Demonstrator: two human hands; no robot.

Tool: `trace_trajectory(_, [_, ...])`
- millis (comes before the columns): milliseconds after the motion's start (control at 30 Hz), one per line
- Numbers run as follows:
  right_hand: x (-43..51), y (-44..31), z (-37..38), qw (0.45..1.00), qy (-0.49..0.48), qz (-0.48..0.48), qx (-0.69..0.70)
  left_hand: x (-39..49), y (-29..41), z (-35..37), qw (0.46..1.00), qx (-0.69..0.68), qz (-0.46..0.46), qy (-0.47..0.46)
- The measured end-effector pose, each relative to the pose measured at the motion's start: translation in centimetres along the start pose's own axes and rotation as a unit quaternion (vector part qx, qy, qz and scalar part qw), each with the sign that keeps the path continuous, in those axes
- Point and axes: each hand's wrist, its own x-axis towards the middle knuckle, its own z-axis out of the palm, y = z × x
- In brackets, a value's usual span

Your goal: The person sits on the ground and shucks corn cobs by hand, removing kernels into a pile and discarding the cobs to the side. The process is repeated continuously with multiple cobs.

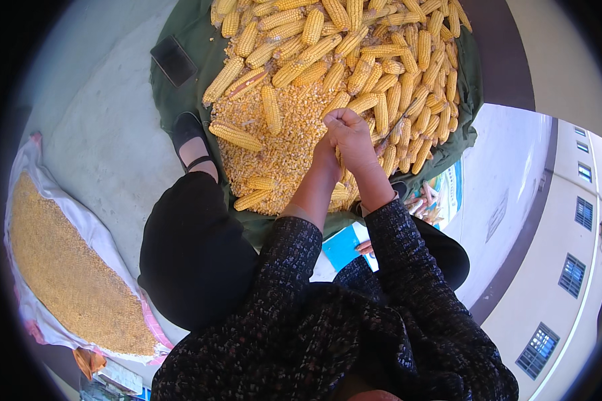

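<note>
My left hand (327, 153) and my right hand (351, 133) meet over the corn, fingers curled and the right overlapping the left. Some yellow shows between the wrists, but whether it is an ear in my grasp or corn below cannot be told. An ear of corn (336, 103) lies just beyond the fingertips. Under and left of the hands spread loose corn kernels (271, 160), with a few ears on top. A large heap of yellow ears (411, 60) fills the far and right side. A thin dark tool (397, 128) rests among the ears, right of my hands.
A green cloth (200, 95) lies under the corn, with a dark phone-like slab (173, 61) on it. My left shoe (188, 133) stands at its edge. Bare cobs (424, 200) lie on a printed sack at right. Grain covers a pale sheet (98, 225) at left.
</note>
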Motion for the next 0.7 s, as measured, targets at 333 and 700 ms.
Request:
trace_trajectory(333, [1.7,0.2,-2.4,0.988,0.084,0.032,0.125,0.6,-1.7,-1.3,0.965,0.251,0.01,0.078])
trace_trajectory(700, [2.1,-0.8,-2.3,0.991,0.067,0.037,0.107,1.6,-1.7,-2.7,0.991,0.109,-0.035,0.066])
